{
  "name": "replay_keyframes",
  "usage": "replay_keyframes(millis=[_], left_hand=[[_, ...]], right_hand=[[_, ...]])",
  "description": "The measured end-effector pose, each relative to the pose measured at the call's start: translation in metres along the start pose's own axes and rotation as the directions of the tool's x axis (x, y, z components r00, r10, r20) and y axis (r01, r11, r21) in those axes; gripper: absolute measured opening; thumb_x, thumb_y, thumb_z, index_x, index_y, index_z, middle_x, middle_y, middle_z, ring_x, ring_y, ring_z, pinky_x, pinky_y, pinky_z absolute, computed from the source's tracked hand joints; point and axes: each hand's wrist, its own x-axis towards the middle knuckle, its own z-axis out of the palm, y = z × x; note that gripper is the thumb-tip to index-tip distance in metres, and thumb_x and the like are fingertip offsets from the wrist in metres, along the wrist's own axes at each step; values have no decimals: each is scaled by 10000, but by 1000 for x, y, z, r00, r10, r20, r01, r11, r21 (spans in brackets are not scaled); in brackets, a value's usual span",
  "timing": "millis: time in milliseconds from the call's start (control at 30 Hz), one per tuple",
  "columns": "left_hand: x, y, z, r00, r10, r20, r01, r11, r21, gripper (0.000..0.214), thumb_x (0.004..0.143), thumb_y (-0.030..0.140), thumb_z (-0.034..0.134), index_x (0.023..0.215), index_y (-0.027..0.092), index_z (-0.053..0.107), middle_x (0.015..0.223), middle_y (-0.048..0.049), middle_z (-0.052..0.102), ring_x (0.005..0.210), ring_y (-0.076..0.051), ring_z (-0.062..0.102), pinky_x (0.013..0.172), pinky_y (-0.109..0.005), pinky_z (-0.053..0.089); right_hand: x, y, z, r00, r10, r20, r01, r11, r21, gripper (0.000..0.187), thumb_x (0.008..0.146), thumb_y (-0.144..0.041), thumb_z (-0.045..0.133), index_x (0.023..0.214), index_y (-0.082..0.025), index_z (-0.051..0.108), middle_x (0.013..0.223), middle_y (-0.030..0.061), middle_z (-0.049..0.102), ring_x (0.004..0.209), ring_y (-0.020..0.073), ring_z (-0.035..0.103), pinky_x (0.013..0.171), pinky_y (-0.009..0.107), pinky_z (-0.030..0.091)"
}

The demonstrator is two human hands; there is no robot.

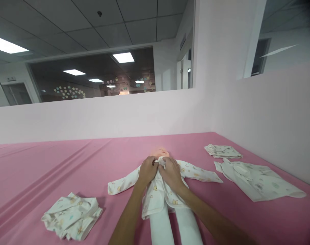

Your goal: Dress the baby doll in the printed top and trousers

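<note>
A baby doll (160, 152) lies on its back on the pink cloth-covered table (55, 170), head pointing away from me. It wears a white printed jacket (195, 173) with both sleeves spread out, and white trousers (160, 228). My left hand (148, 171) and my right hand (171, 173) rest side by side on the doll's chest. Both pinch the jacket's collar just below the doll's chin, fingers closed on the fabric.
A crumpled printed garment (72, 215) lies at the near left. A small folded piece (222, 151) and a larger spread white garment (257, 181) lie at the right. A pink wall (272, 119) borders the table at the back and right.
</note>
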Motion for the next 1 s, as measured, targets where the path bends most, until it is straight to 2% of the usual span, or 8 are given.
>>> replay_keyframes(millis=[267, 400, 533, 700, 1000], left_hand=[[2, -3, -1, 1000, 9, 10, -10, 998, 62, 261, 866, 238, 451, 987, 231, 681, 982, -29, 711, 858, -171, 613, 710, -249, 413], [2, -2, 2, 1000, 10, -10, -9, 996, 86, 280, 876, 223, 435, 989, 232, 690, 952, -26, 718, 841, -171, 618, 706, -249, 402], [2, -3, 4, 999, -6, -39, 9, 995, 95, 288, 877, 221, 436, 1013, 249, 689, 949, -15, 725, 844, -179, 625, 709, -259, 397], [2, -3, 5, 999, -10, -48, 15, 996, 91, 295, 884, 239, 439, 1053, 264, 679, 1025, -2, 725, 901, -185, 635, 757, -271, 408], [-1, 2, 4, 999, 23, -37, -18, 991, 131, 264, 879, 228, 430, 966, 246, 679, 1006, -10, 719, 882, -180, 625, 728, -261, 397]], right_hand=[[8, -2, -1, 998, -7, 57, 10, 998, -58, 229, 763, -222, 525, 962, -208, 636, 1053, 96, 634, 1050, 282, 518, 898, 416, 337], [16, 4, -2, 999, -8, 45, 8, 1000, 0, 234, 827, -219, 440, 877, -203, 668, 982, 94, 658, 982, 259, 553, 861, 382, 350], [18, 8, -3, 1000, 16, -5, -16, 997, 72, 243, 826, -205, 407, 826, -196, 649, 963, 78, 660, 960, 229, 566, 821, 325, 378], [15, 9, -4, 996, 86, -21, -80, 980, 182, 245, 823, -231, 387, 773, -208, 626, 769, 30, 660, 731, 201, 578, 660, 289, 392], [15, 13, -4, 993, 111, -46, -90, 940, 328, 245, 828, -323, 412, 682, -216, 577, 669, 18, 623, 727, 201, 582, 684, 276, 414]])
